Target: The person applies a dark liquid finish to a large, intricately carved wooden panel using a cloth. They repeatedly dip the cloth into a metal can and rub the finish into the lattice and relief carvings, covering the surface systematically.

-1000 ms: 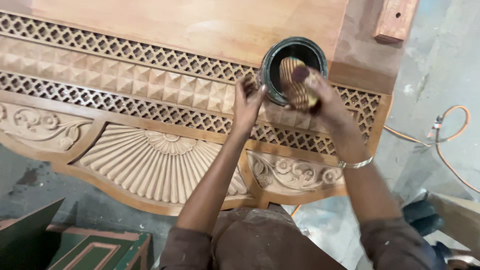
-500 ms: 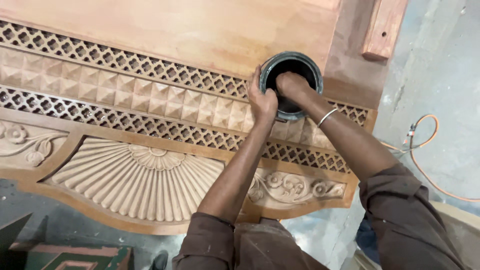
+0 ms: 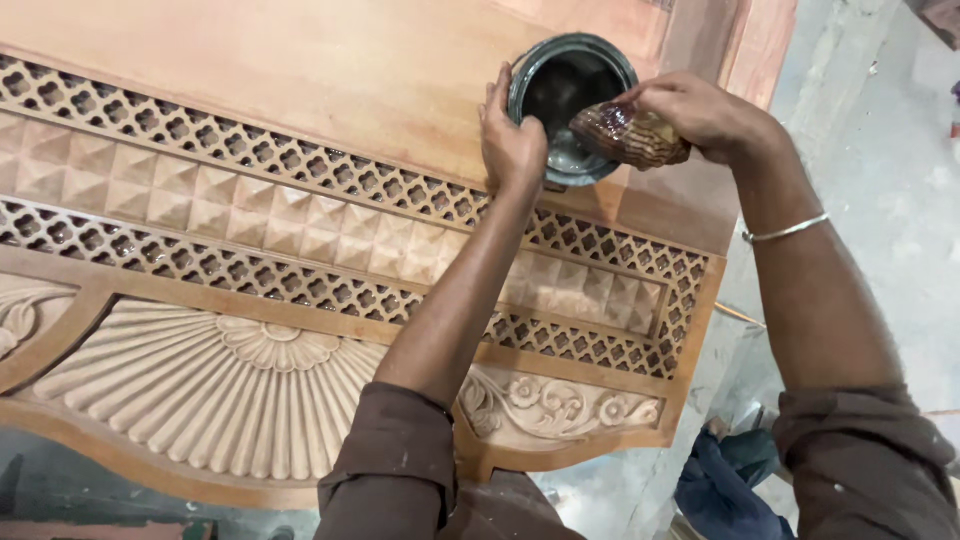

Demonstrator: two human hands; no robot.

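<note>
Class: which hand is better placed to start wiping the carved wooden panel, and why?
Right. The right hand already grips the wet cloth wad over the tin; the left hand is busy steadying the tin's rim on the panel.

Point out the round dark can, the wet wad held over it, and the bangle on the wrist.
Round dark metal can (image 3: 560, 62), head view: its upper rim.
Wet brown ribbed wad (image 3: 632, 135), head view: its glossy middle, gripped by the right hand (image 3: 705, 110).
Thin silver bangle (image 3: 788, 230), head view: band across the wrist.

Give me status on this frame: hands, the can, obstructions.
Left hand steadying the dark round can on the carved wooden panel. Right hand gripping a wet wad over its rim. Nothing obstructing.
</note>
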